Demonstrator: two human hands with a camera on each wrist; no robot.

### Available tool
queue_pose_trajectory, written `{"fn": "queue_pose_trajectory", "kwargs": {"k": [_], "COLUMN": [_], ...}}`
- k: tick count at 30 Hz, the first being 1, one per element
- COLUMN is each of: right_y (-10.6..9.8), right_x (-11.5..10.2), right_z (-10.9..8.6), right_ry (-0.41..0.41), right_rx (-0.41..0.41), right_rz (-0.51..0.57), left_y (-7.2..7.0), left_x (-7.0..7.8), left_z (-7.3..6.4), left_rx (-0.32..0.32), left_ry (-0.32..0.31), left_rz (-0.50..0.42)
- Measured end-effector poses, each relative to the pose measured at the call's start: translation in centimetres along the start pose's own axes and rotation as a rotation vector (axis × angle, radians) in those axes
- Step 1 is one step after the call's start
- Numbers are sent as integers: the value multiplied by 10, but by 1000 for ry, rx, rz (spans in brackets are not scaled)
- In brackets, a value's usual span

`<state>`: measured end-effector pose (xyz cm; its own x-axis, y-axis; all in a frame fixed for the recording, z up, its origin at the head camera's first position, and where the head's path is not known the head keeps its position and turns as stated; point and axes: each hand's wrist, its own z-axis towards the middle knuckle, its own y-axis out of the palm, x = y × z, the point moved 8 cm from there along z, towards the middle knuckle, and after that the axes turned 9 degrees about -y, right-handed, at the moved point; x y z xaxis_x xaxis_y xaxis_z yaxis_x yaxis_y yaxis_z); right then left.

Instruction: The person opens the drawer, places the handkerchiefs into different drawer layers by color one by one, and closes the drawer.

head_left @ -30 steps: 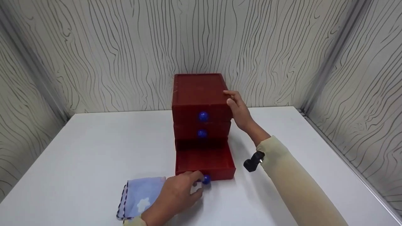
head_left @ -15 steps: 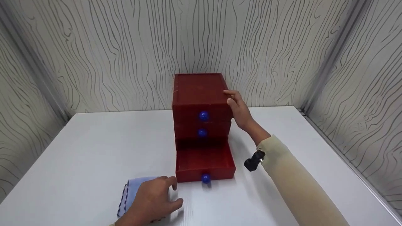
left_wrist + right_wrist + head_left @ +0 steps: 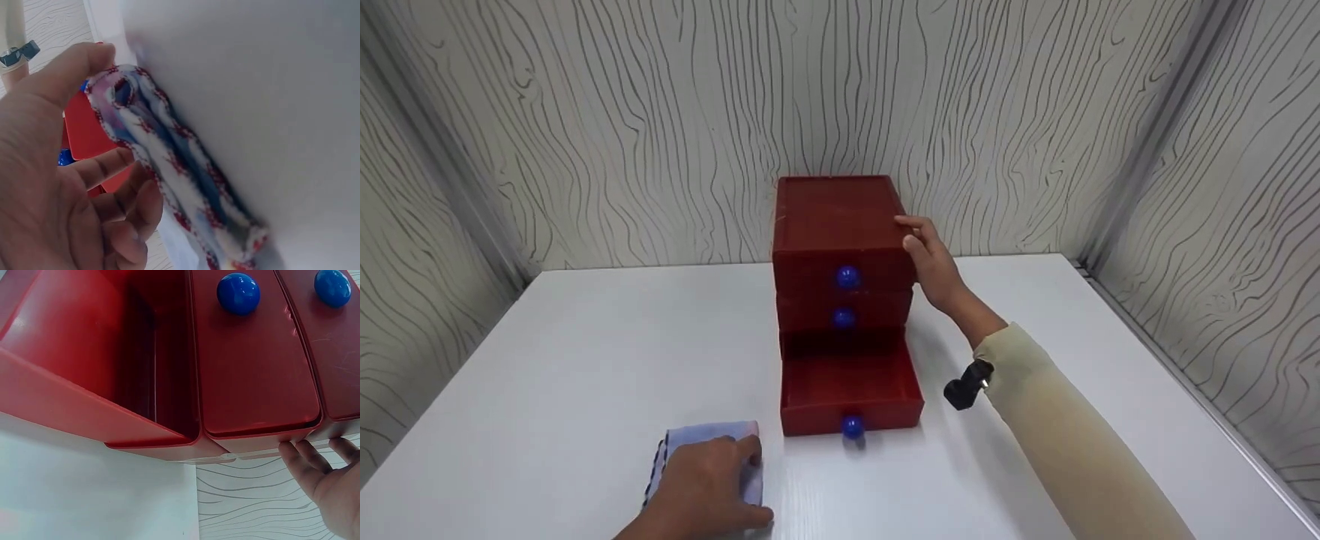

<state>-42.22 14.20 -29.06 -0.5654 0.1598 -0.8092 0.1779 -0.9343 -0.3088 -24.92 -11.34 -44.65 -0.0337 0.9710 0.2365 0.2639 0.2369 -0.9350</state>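
Observation:
Over a folded blue cloth (image 3: pixel 709 433) with a stitched edge, my left hand (image 3: pixel 697 480) reaches with thumb and fingers spread apart. In the left wrist view the thumb is right at one end of the folded cloth (image 3: pixel 169 152), and the bent fingers lie along its side. My right hand (image 3: pixel 934 266) rests against the upper right side of a red drawer cabinet (image 3: pixel 840 214), its fingertips along the side wall in the right wrist view. The bottom drawer (image 3: pixel 851 382) is pulled out and nothing lies in it; its blue knob (image 3: pixel 852 427) faces me.
Two upper drawers with blue knobs, the top knob (image 3: pixel 847 277) and the middle knob (image 3: pixel 844 317), are closed. The cabinet stands on a white table (image 3: pixel 607 352) before a wood-patterned back wall (image 3: pixel 660 135). A black device (image 3: pixel 968 385) is on the right sleeve.
My left hand has let go of the bottom drawer's knob and moved left and down onto the cloth. The right hand and the cabinet have stayed put.

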Motion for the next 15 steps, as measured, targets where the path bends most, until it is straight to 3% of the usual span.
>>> {"fn": "queue_pose_trajectory", "kwargs": {"k": [5, 9, 15], "right_y": [0, 0, 1], "right_x": [-1, -1, -2], "right_z": [0, -1, -1], "right_ry": [-4, -4, -19], "right_rx": [-5, -2, -5], "right_rz": [-18, -4, 17], "left_y": [2, 0, 1], "left_x": [-2, 0, 0], "left_z": [0, -3, -3], "left_rx": [-29, 4, -13], "left_ry": [-27, 14, 24], "left_rz": [-23, -5, -7]}}
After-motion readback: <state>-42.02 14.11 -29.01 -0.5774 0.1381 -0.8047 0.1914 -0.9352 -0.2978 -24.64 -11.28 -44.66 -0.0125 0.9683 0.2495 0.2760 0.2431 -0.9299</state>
